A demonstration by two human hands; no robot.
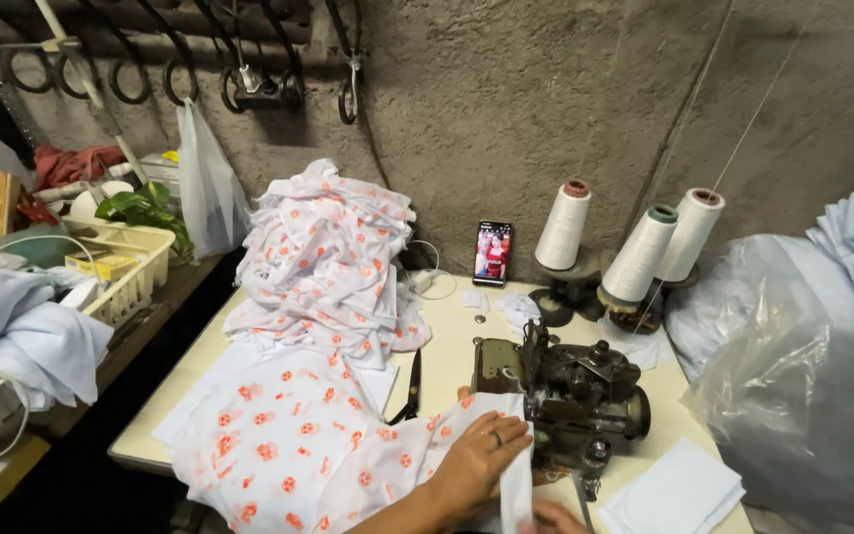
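On our surface [447,371] a tall heap [328,262] of printed white cloth lies behind the flat printed piece [289,445] we are feeding into the dark sewing machine [570,400], so we judge plenty is left to sew. Our left hand [476,460] lies open, fingers flat, pressing the piece beside the machine, while our right hand [555,517] barely shows at the bottom edge, its grip impossible to tell; black scissors [412,391] lie between heap and machine.
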